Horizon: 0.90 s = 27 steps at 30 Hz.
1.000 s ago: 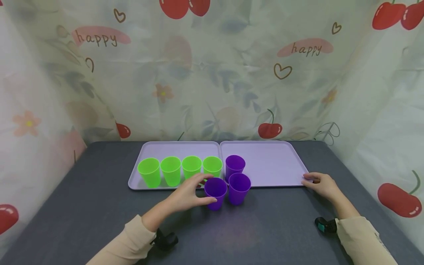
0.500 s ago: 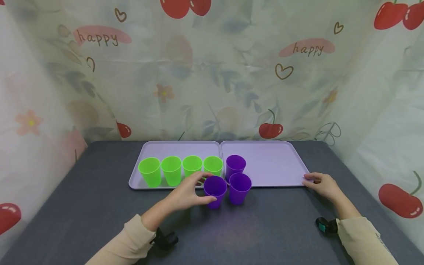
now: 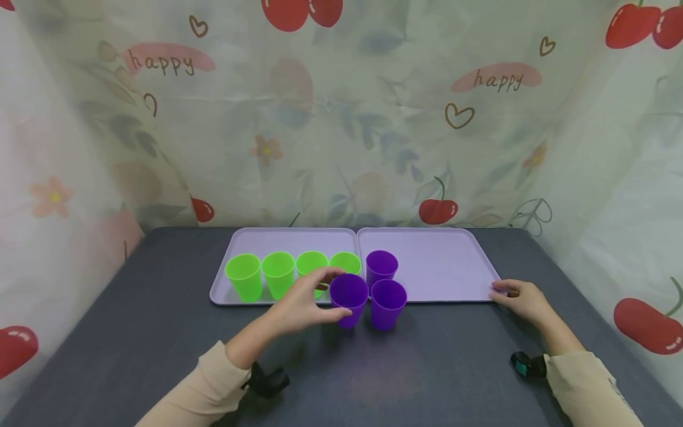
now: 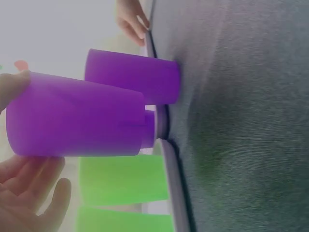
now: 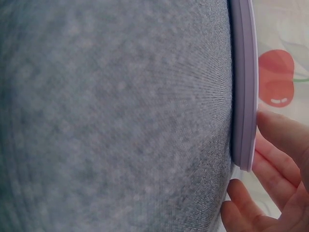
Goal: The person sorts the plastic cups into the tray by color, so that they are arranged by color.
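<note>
My left hand [image 3: 299,301] grips a purple cup [image 4: 77,116] between thumb and fingers, upright and raised a little off the table. Right beside it, a second purple cup [image 3: 388,305] stands on the cloth in front of the trays. A third purple cup [image 3: 381,265] stands inside the right lilac tray [image 3: 432,261], at its left end. Over at that tray's near right corner, my right hand [image 3: 520,301] holds the rim, with the thumb on it and fingers around the corner.
Several green cups [image 3: 244,277] stand in a row in the left lilac tray [image 3: 288,237], partly hidden by my left hand. Both trays lie side by side on a dark grey tablecloth [image 3: 416,373]. A printed curtain [image 3: 341,130] surrounds the table.
My left hand has lifted the purple cup slightly and moved it up from the table. The right hand stays at the tray corner, and the other cups have not moved.
</note>
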Each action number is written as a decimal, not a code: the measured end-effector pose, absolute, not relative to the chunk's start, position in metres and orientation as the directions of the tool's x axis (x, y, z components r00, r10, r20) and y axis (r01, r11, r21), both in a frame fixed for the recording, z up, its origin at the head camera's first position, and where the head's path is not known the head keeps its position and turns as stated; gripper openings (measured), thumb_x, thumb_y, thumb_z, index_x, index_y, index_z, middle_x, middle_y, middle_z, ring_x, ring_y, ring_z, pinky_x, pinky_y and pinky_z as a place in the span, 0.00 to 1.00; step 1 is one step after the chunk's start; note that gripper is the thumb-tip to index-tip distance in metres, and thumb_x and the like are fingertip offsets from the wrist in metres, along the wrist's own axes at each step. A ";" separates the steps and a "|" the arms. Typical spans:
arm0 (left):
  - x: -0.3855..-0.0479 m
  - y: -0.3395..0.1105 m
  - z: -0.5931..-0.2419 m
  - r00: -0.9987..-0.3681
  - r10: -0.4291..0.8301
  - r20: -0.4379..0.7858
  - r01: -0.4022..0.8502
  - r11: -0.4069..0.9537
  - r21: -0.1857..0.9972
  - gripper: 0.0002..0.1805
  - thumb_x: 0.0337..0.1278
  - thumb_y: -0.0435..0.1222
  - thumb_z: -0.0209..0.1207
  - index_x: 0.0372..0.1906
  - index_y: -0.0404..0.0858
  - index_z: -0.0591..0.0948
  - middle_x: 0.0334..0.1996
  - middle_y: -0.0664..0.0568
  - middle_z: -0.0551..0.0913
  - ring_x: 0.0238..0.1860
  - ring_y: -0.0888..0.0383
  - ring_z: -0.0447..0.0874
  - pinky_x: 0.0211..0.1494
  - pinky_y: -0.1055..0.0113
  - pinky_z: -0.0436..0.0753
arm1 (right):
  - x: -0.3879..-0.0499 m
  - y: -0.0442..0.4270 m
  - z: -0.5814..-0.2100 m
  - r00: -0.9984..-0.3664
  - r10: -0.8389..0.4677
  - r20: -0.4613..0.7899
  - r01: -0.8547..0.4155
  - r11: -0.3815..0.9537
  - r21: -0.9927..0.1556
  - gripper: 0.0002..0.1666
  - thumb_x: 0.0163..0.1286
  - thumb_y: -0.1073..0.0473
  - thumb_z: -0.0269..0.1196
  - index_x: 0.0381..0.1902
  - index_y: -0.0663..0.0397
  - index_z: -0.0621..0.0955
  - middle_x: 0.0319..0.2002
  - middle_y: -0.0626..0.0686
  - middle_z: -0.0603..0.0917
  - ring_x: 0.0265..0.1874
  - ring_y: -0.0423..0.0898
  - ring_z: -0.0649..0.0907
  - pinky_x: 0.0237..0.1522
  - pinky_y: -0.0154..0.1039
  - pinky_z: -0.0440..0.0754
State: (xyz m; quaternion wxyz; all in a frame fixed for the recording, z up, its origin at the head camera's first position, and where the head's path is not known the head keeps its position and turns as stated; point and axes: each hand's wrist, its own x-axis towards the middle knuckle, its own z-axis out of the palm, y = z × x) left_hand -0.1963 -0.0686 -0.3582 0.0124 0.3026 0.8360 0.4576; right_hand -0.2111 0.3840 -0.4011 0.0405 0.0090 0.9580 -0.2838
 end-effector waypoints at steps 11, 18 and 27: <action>-0.198 -0.066 -0.346 -0.793 0.503 0.343 0.557 0.372 0.743 0.36 0.40 0.39 0.70 0.59 0.34 0.72 0.54 0.46 0.78 0.51 0.53 0.78 0.54 0.60 0.78 | -0.210 0.384 -0.402 -0.998 -0.011 -0.067 0.027 0.838 -0.544 0.28 0.66 0.50 0.59 0.52 0.70 0.76 0.54 0.75 0.74 0.51 0.68 0.77 0.50 0.58 0.76; -0.199 -0.064 -0.336 -0.781 0.498 0.378 0.586 0.375 0.718 0.34 0.40 0.39 0.70 0.58 0.39 0.73 0.51 0.50 0.78 0.50 0.57 0.76 0.53 0.64 0.78 | -0.210 0.384 -0.402 -0.997 -0.007 -0.080 0.037 0.839 -0.542 0.29 0.66 0.49 0.59 0.53 0.70 0.76 0.54 0.74 0.74 0.50 0.67 0.77 0.50 0.58 0.76; -0.203 -0.057 -0.324 -0.755 0.503 0.422 0.622 0.343 0.704 0.36 0.40 0.38 0.70 0.59 0.37 0.71 0.52 0.48 0.76 0.51 0.55 0.76 0.54 0.63 0.78 | -0.212 0.385 -0.402 -0.996 -0.009 -0.086 0.039 0.839 -0.543 0.29 0.66 0.49 0.59 0.54 0.70 0.75 0.55 0.74 0.74 0.51 0.68 0.76 0.50 0.58 0.75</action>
